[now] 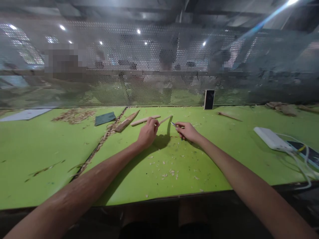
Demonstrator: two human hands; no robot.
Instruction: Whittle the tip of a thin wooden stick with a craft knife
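My left hand (148,132) is closed around a thin wooden stick (165,119), whose free end points up and to the right. In my right hand (186,130) is a small carving knife (172,124), its pale metal tip pointing left toward the stick, a short gap away; most of the handle is hidden by my fingers. Just behind my left hand lies a rounded, pale wooden piece (139,121). Further left is a rough wooden piece (127,121) with a pointed end. Small wood chips (171,172) are scattered on the green tabletop (199,169) before me.
A sheet of dark green sandpaper (105,119) and a shavings pile (74,116) lie left. A phone (209,99) stands against the perforated metal screen (149,89). At right are a thin wooden piece (229,116), a white power bank (270,137) and a cabled phone (305,151).
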